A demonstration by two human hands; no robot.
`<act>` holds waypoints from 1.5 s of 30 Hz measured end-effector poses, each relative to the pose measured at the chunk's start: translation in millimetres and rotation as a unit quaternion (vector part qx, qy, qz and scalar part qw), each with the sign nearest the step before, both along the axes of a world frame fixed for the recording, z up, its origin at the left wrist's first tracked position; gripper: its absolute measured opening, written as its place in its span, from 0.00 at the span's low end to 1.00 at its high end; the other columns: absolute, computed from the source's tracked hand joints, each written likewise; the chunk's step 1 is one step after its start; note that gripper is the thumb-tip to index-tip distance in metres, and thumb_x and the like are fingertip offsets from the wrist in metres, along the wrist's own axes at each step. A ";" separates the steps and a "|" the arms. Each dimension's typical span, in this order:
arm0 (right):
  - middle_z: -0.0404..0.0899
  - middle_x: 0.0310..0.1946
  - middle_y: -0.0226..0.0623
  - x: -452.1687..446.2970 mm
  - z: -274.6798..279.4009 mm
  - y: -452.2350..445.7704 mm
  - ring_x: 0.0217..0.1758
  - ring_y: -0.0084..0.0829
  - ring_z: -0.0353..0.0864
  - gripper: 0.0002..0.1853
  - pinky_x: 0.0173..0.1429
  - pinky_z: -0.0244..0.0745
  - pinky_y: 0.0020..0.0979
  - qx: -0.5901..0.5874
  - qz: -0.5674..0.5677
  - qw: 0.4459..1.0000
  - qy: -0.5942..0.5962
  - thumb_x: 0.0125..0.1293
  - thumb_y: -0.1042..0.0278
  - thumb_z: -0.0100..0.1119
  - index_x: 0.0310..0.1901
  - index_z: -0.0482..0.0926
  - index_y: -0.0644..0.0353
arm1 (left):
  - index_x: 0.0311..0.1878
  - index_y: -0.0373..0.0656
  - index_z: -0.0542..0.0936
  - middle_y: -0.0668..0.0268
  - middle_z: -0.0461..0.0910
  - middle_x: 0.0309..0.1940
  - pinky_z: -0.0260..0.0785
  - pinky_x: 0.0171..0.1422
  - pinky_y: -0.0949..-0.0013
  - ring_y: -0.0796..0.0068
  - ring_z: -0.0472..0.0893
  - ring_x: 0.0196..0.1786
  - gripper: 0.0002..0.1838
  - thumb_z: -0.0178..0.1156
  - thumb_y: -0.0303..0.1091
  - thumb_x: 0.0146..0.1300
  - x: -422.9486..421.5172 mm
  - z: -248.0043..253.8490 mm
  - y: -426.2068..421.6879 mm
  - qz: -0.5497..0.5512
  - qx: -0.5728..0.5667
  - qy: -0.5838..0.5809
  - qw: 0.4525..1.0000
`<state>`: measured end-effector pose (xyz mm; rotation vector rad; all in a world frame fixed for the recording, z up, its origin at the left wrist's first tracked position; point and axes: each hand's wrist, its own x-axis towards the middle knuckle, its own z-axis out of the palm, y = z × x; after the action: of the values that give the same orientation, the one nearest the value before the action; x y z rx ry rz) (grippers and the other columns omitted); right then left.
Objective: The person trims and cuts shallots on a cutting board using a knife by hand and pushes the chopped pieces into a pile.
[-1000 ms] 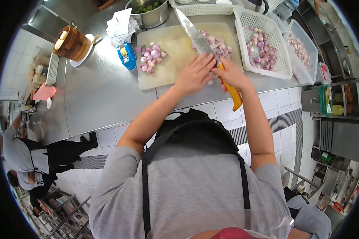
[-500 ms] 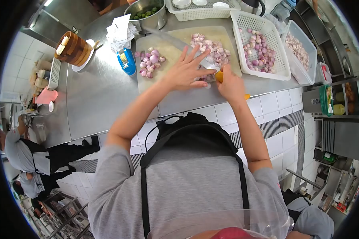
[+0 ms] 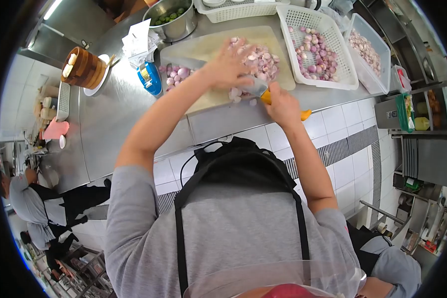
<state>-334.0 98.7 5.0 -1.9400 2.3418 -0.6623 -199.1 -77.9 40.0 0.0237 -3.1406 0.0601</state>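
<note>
My right hand (image 3: 284, 106) is closed round the yellow handle of a kitchen knife (image 3: 257, 87) at the board's near edge. The blade points left and partly disappears beneath my left hand (image 3: 227, 68). That hand is open, its fingers outstretched and blurred, over the left side of a pile of sliced shallots (image 3: 264, 63). Both lie on a pale cutting board (image 3: 208, 42). Whole peeled shallots (image 3: 176, 74) sit at the board's left, partly hidden by my left forearm. A few loose slices (image 3: 236, 94) lie near the blade.
Right of the board stand a white perforated basket (image 3: 350, 79) of shallots and a clear tub (image 3: 382, 82) of paler pieces. A blue tape dispenser (image 3: 149, 78), papers (image 3: 136, 42) and a metal pot (image 3: 187, 25) of green items are at the left. Other people stand at far left and lower right.
My left hand has moved up and slightly left, from over the blade onto the shallot pile. The knife, still in my right hand, has shifted slightly. The whole view has shifted a little.
</note>
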 end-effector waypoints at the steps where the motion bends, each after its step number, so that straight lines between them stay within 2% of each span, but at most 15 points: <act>1: 0.77 0.31 0.44 -1.7 1.7 1.4 0.35 0.47 0.78 0.21 0.34 0.73 0.45 0.005 0.003 1.000 -0.001 0.50 0.67 0.61 0.43 0.62 0.57 | 0.61 0.58 0.70 0.62 0.44 0.72 0.31 0.70 0.39 0.49 0.41 0.72 0.27 0.43 0.58 0.63 -2.1 -0.3 -8.0 0.053 -0.027 0.106 0.993; 3: 0.78 0.30 0.49 -7.3 10.6 3.1 0.34 0.53 0.77 0.21 0.35 0.71 0.49 0.046 -0.044 0.996 -0.065 0.51 0.66 0.60 0.43 0.61 0.57 | 0.58 0.54 0.73 0.62 0.49 0.70 0.36 0.71 0.41 0.50 0.46 0.72 0.25 0.47 0.55 0.63 -1.1 2.7 -10.6 0.104 -0.052 0.208 0.971; 5: 0.78 0.29 0.50 -13.7 14.2 6.6 0.33 0.54 0.77 0.21 0.35 0.70 0.51 0.053 -0.081 0.990 -0.104 0.51 0.66 0.60 0.43 0.61 0.56 | 0.51 0.51 0.78 0.62 0.62 0.64 0.50 0.70 0.49 0.57 0.58 0.68 0.17 0.55 0.43 0.59 8.7 13.3 5.5 0.129 0.188 0.247 0.942; 8: 0.77 0.24 0.51 -22.0 17.8 10.0 0.30 0.57 0.76 0.19 0.34 0.68 0.51 0.014 -0.126 0.977 -0.171 0.53 0.66 0.59 0.42 0.60 0.56 | 0.43 0.52 0.79 0.65 0.72 0.56 0.58 0.67 0.58 0.63 0.67 0.61 0.12 0.58 0.37 0.54 30.8 -31.2 28.7 -0.030 0.117 0.260 0.958; 12: 0.77 0.24 0.49 -25.1 18.0 16.2 0.29 0.53 0.77 0.20 0.33 0.70 0.46 -0.038 -0.144 0.963 -0.223 0.53 0.68 0.60 0.41 0.59 0.57 | 0.47 0.54 0.79 0.64 0.69 0.59 0.58 0.67 0.55 0.61 0.67 0.62 0.15 0.57 0.33 0.53 35.5 -68.7 28.6 -0.114 0.039 0.196 0.973; 18: 0.76 0.24 0.46 -23.1 23.5 25.7 0.27 0.48 0.78 0.20 0.34 0.72 0.40 -0.065 -0.164 0.952 -0.250 0.51 0.70 0.62 0.40 0.60 0.58 | 0.45 0.55 0.80 0.65 0.70 0.57 0.58 0.66 0.56 0.62 0.67 0.61 0.14 0.55 0.32 0.55 21.2 -64.5 -27.4 -0.221 0.000 0.220 0.950; 21: 0.76 0.23 0.46 -20.3 29.8 30.3 0.27 0.47 0.78 0.20 0.33 0.72 0.39 -0.069 -0.171 0.948 -0.260 0.50 0.71 0.63 0.40 0.60 0.59 | 0.43 0.53 0.80 0.64 0.71 0.56 0.61 0.64 0.58 0.63 0.69 0.60 0.14 0.56 0.30 0.52 10.1 -37.8 -39.5 -0.164 -0.008 0.229 0.960; 23: 0.75 0.23 0.45 -18.5 30.3 33.4 0.26 0.46 0.78 0.20 0.33 0.72 0.39 -0.067 -0.175 0.946 -0.263 0.50 0.71 0.63 0.39 0.61 0.59 | 0.41 0.53 0.81 0.64 0.74 0.52 0.63 0.61 0.59 0.63 0.70 0.58 0.13 0.57 0.30 0.51 5.7 -34.4 -39.9 -0.022 0.078 0.240 0.967; 27: 0.75 0.22 0.45 -16.8 29.7 36.1 0.26 0.45 0.77 0.20 0.33 0.72 0.38 -0.076 -0.177 0.942 -0.273 0.50 0.71 0.63 0.39 0.61 0.59 | 0.39 0.51 0.82 0.65 0.74 0.52 0.63 0.60 0.58 0.63 0.71 0.56 0.12 0.58 0.30 0.50 0.9 -43.4 -12.1 -0.064 0.075 0.203 0.974; 29: 0.74 0.22 0.45 -15.9 30.1 35.8 0.26 0.45 0.77 0.20 0.33 0.72 0.38 -0.077 -0.174 0.943 -0.271 0.50 0.72 0.63 0.39 0.61 0.59 | 0.36 0.50 0.83 0.67 0.73 0.53 0.59 0.64 0.62 0.66 0.68 0.59 0.11 0.59 0.32 0.47 1.3 -40.6 16.9 -0.172 0.046 0.195 0.964; 32: 0.74 0.22 0.45 -15.9 29.4 33.1 0.26 0.44 0.77 0.20 0.33 0.72 0.38 -0.077 -0.166 0.943 -0.276 0.50 0.72 0.63 0.39 0.61 0.59 | 0.31 0.48 0.83 0.67 0.73 0.53 0.55 0.66 0.62 0.66 0.64 0.62 0.08 0.60 0.33 0.45 7.1 -49.2 31.6 -0.125 0.078 0.193 0.970; 34: 0.74 0.20 0.43 -14.7 27.9 32.7 0.20 0.33 0.71 0.20 0.28 0.68 0.31 -0.118 -0.138 0.946 -0.268 0.51 0.72 0.63 0.38 0.59 0.58 | 0.30 0.48 0.82 0.67 0.73 0.53 0.54 0.67 0.62 0.66 0.63 0.62 0.07 0.59 0.33 0.45 6.7 -52.5 27.9 -0.123 0.079 0.191 0.970; 39: 0.75 0.22 0.45 -12.2 31.7 31.3 0.22 0.39 0.75 0.19 0.30 0.70 0.34 -0.105 -0.141 0.943 -0.283 0.51 0.72 0.63 0.38 0.60 0.59 | 0.27 0.48 0.82 0.66 0.73 0.51 0.57 0.64 0.62 0.65 0.66 0.59 0.06 0.59 0.35 0.45 -3.6 -48.9 30.1 -0.166 -0.008 0.159 0.973; 42: 0.75 0.22 0.46 -14.0 34.2 33.5 0.25 0.44 0.77 0.19 0.32 0.71 0.37 -0.104 -0.149 0.940 -0.287 0.51 0.72 0.63 0.39 0.61 0.59 | 0.27 0.46 0.81 0.68 0.75 0.49 0.59 0.63 0.60 0.67 0.70 0.56 0.10 0.60 0.41 0.51 -15.1 -51.3 22.5 -0.099 0.015 0.142 0.985; 45: 0.75 0.21 0.45 -11.3 28.3 35.8 0.24 0.44 0.77 0.18 0.31 0.71 0.37 -0.103 -0.150 0.942 -0.282 0.52 0.71 0.62 0.40 0.62 0.58 | 0.27 0.47 0.81 0.67 0.78 0.41 0.67 0.52 0.59 0.65 0.75 0.48 0.10 0.59 0.42 0.54 -17.7 -39.5 -5.9 0.050 0.113 0.242 0.962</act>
<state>-345.3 134.5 33.3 -1.2071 2.2558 -1.3238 -216.8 -83.8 0.4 0.1681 -2.6379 -0.2626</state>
